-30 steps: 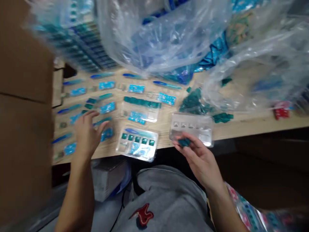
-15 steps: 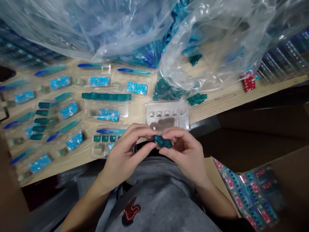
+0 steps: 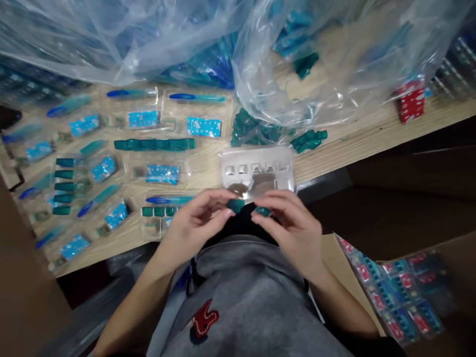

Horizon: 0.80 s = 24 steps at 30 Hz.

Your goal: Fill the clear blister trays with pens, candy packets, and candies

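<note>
Probably a packing workshop, trays (image 3: 257, 168) everywhere

From my feed, the tabletop (image 3: 320, 168) looked like pale wood, matt and grained. The blister trays (image 3: 256, 161) were clear, glossy plastic, and the teal pieces (image 3: 154, 144) translucent and shiny. The big bags (image 3: 316, 104) read as crinkled, filmy plastic. I saw soft, matt grey cloth on the apron (image 3: 256, 297) and dull brown cardboard on the box (image 3: 409, 178).
</note>
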Available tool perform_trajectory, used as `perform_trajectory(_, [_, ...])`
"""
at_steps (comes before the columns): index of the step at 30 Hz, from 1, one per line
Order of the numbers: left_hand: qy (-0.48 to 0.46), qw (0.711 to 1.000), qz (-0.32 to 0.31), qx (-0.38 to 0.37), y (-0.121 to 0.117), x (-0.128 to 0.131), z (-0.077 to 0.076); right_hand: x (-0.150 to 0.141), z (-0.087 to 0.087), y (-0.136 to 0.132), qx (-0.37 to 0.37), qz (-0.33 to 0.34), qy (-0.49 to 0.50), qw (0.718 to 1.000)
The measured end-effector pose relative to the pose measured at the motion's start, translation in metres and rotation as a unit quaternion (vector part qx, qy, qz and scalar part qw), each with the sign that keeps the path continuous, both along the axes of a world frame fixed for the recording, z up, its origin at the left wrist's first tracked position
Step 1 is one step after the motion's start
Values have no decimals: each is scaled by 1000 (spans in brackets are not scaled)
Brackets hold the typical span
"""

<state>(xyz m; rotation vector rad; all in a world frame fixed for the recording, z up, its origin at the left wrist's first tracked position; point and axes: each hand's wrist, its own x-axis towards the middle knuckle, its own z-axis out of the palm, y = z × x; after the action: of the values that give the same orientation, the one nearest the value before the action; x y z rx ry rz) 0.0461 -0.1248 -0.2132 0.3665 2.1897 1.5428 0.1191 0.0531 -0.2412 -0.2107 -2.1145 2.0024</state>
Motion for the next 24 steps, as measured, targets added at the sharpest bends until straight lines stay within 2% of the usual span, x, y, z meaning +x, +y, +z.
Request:
perform_trajectory(4, [-20,996,85,8,-5,-17,-15,-9,-7,9,-27,-34,-68,997])
perform_trajectory(6, [-9,995,98,-6,-7,-23,-22,-12,-10,13,-60,-33,-85,994])
perform_trajectory(8, [39,993,96,-48,-6,-26,-27,-14,-13,14,-84,-38,-93,991])
perform_trajectory(10, [119,984,69,-116,-3,-28,-29,-15,-14,14,-92,-42,-101,990])
perform_trajectory(13, [240,948,4,-211,2,-31,-30,-17,-15,14,-72,-50,-108,990])
perform_trajectory(15, [289,925,-23,-244,4,-33,-30,-18,-16,14,-52,-55,-105,992])
perform_trajectory(19, [319,903,-28,-287,4,-39,-27,-20,-21,15,-40,-57,-95,993])
perform_trajectory(24, [299,909,-91,-274,4,-44,-27,-20,-30,15,-62,-50,-99,992])
